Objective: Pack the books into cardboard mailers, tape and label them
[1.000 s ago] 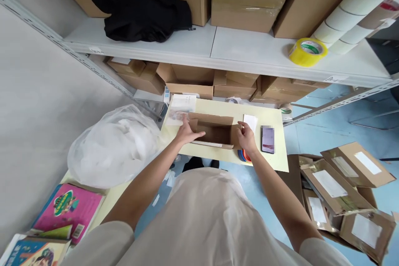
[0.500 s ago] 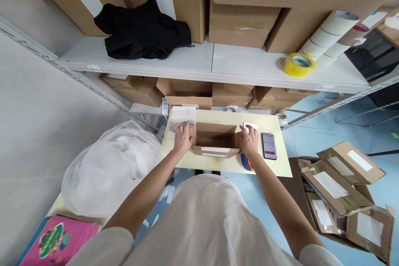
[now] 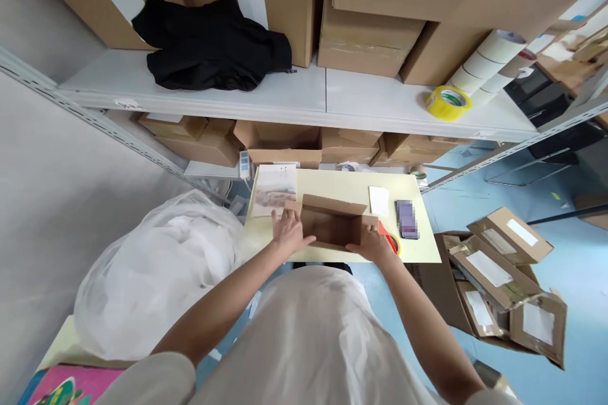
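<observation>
An open cardboard box [image 3: 331, 228] stands near the front edge of the pale yellow table [image 3: 332, 182], its far flap raised. My left hand [image 3: 289, 232] grips the box's left end, thumb along the near side. At the right end, my right hand [image 3: 371, 242] holds the side flap with its thumb on the near edge. Just beyond my right hand lies a tape dispenser [image 3: 390, 239] with red and yellow parts, partly covered. A white card [image 3: 379, 200] and a phone [image 3: 407, 219] lie to the right. Left of the box is a printed booklet [image 3: 274, 190].
A shelf [image 3: 304, 101] behind the table bears cartons, a black garment [image 3: 218, 47], and a yellow tape roll [image 3: 448, 103]. A large bag of white material [image 3: 159, 272] bulges at left. Used boxes [image 3: 494, 266] are heaped on the floor at right.
The box has shifted right and towards me, and its near flap no longer shows standing out. Both hands have moved inward, thumbs now on its near side. The white card is uncovered.
</observation>
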`<action>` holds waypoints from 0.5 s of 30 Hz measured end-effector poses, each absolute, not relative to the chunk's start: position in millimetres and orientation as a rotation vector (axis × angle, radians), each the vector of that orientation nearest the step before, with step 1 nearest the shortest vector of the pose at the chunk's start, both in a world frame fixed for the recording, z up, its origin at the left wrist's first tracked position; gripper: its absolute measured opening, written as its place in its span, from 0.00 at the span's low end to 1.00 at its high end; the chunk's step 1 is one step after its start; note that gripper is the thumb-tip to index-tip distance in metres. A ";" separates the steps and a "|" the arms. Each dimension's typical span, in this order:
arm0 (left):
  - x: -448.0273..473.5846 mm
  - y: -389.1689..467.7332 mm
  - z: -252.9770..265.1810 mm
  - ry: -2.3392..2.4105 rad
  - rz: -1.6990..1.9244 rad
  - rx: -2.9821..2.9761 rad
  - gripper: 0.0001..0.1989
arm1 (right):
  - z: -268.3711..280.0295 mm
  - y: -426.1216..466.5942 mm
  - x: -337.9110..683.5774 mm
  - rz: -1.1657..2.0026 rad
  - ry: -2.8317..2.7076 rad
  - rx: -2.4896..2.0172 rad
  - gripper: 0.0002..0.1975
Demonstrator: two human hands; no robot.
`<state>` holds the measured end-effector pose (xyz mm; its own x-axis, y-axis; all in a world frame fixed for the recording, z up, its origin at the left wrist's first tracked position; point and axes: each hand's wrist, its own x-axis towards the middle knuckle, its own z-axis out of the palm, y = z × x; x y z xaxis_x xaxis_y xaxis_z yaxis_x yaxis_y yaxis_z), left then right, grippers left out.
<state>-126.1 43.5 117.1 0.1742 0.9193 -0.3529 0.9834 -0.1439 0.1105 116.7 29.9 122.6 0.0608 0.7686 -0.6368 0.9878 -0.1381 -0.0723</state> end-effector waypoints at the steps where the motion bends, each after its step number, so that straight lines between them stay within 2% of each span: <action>1: -127.8 36.3 109.0 1.805 -0.270 2.083 0.49 | 113.4 20.7 118.8 -0.839 1.760 2.005 0.52; 4: -131.8 19.3 82.2 1.777 -0.124 2.000 0.56 | 86.5 2.4 125.8 -0.964 1.886 2.113 0.61; 7: -130.6 20.6 60.9 1.780 0.027 1.952 0.61 | 71.3 8.8 132.1 -1.027 1.993 2.186 0.65; 15: -123.8 54.6 42.7 1.767 0.243 1.917 0.62 | 70.8 52.8 136.7 -1.031 1.961 2.239 0.64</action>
